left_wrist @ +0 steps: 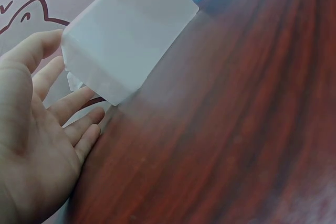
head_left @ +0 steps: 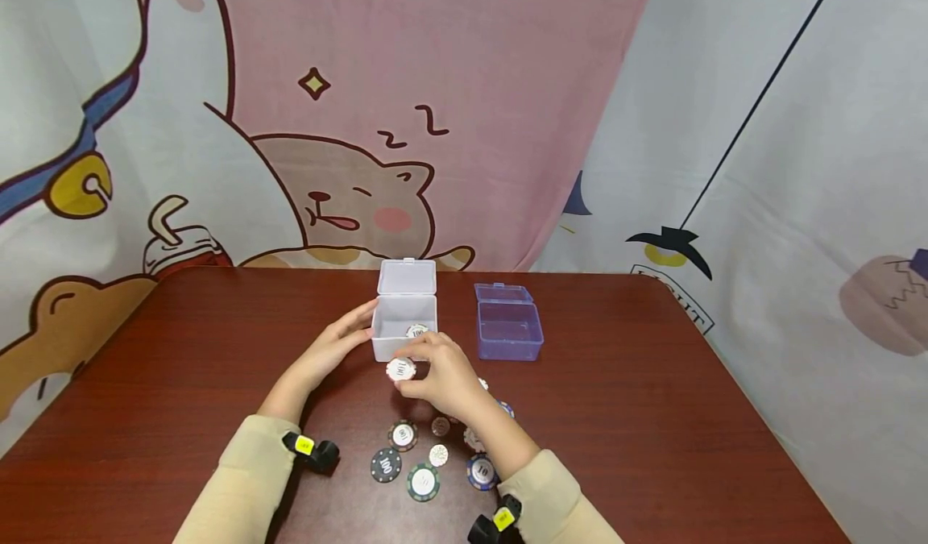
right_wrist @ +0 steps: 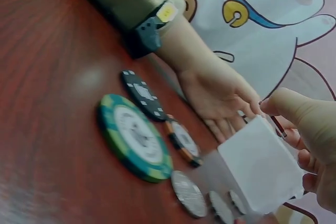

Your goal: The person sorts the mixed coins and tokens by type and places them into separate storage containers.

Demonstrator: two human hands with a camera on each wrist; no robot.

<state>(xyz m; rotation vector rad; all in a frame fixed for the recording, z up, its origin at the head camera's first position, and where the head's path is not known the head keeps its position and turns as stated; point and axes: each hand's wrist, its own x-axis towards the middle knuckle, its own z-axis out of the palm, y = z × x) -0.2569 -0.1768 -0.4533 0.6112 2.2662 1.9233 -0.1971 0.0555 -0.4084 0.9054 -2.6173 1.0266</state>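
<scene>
A white poker chip point(head_left: 401, 369) is pinched between the thumb and fingers of my right hand point(head_left: 444, 376), just in front of the open white plastic box point(head_left: 387, 318). Inside that box lies another white chip point(head_left: 416, 331). My left hand point(head_left: 335, 349) rests against the box's left side; the left wrist view shows its fingers extended and spread, with fingertips at the white box point(left_wrist: 131, 35). Below the right hand lie a black chip point(head_left: 386, 465), a green-edged chip point(head_left: 424, 482), a black-and-orange chip point(head_left: 403, 435) and a blue-edged chip point(head_left: 482, 472).
A translucent blue box point(head_left: 510, 333) with its lid up stands right of the white one. A silver coin point(head_left: 438, 455) and a copper-coloured coin point(head_left: 440, 425) lie among the chips. My right forearm partly covers more chips. A printed cloth point(head_left: 507, 85) hangs behind the brown table point(head_left: 652, 415).
</scene>
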